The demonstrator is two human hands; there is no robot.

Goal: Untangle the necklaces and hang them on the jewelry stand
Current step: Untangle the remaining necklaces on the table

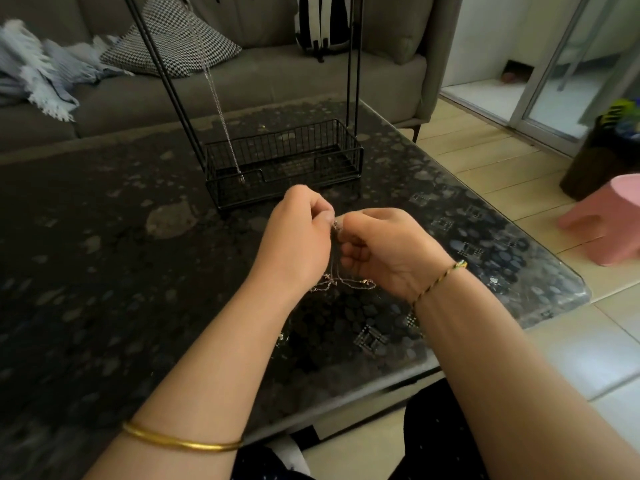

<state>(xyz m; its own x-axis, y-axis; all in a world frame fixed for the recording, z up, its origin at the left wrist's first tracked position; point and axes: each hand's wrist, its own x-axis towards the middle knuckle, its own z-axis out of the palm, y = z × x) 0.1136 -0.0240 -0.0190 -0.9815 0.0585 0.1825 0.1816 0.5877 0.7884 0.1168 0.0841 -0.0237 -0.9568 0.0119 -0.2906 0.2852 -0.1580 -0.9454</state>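
Left hand (298,233): fingers curled, thumb and fingertips pinching the upper end of the tangled necklaces (341,284). Right hand (384,247): fingers likewise curled, pinching the same bunch at the same spot, so that the two hands are meeting knuckle to knuckle above the table (104,254). The tangled necklaces, several fine metal chains in silver and pale gold tones, are hanging down between the palms, and their lower loops with small charms are trailing near the wrists; whether they are touching the tabletop cannot be told. Jewelry stand (284,161): thin black metal rods rising out of view from a rectangular black wire basket, standing on the table just beyond the hands. One silver chain (221,116), twisted in texture, is hanging from the stand's upper part, its end dangling at the basket's front left. The table is showing a dark, glossy, glass-like top over a mottled pebble pattern, with a rounded corner at the right. A smooth gold bangle (180,441) is sitting on the left forearm; a braided cord bracelet (440,278) is circling the right wrist. Behind: a grey fabric sofa (277,77) bearing a houndstooth cushion (173,43) and a fringed pale blanket (41,71). At right, on the tiled floor, a pink stool (613,220).
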